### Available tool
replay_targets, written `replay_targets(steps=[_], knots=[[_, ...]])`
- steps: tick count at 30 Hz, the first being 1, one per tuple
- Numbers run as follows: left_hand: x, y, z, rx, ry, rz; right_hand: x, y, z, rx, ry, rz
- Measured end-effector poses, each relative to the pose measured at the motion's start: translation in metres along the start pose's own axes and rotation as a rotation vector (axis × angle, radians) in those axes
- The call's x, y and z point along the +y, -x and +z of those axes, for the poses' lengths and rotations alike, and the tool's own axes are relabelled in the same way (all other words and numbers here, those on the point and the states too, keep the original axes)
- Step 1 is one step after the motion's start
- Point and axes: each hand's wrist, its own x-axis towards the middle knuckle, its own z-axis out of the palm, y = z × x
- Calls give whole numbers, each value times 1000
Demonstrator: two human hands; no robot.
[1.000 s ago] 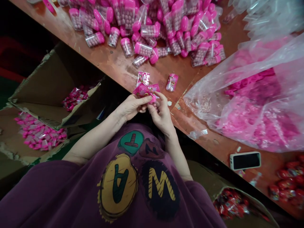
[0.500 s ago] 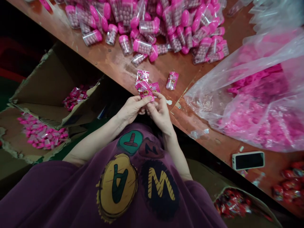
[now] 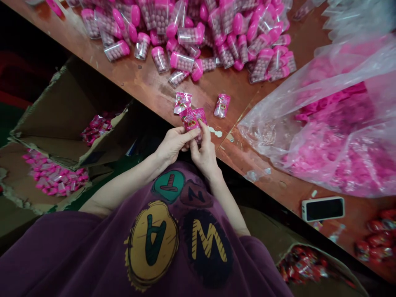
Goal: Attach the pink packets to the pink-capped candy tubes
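Note:
At the table's near edge my two hands meet around a small pink printed packet (image 3: 189,119). My left hand (image 3: 173,142) pinches its lower end between thumb and fingers. My right hand (image 3: 204,150) is closed at the packet's right side, its index finger by another pink packet (image 3: 200,114) that overlaps the first. Just beyond lies a third, shiny packet (image 3: 182,102). A separate pink packet (image 3: 222,105) rests on the table to the right. What the curled fingers hold underneath is hidden.
Pink-capped clear tubes of small balls (image 3: 182,62) are heaped at the back. A clear bag of pink parts (image 3: 334,136) and a phone (image 3: 323,209) lie right. Cardboard boxes (image 3: 46,144) at left hold pink packets and tubes; a box of red packets (image 3: 301,264) stands lower right.
The held packet has turned a little and shows more of its printed face. My right hand has shifted slightly left and down, uncovering more of the packet beside it.

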Motion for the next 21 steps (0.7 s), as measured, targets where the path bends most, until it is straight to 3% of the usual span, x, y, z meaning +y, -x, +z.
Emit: replay_targets(steps=[4, 10, 21], knots=[[6, 3, -1, -43, -36, -22, 4, -4, 0, -3, -235, 76], [8, 0, -3, -57, -5, 10, 9, 2, -1, -165, -596, 211], [-8, 7, -5, -222, -151, -47, 20, -1, -3, -196, -625, 235]])
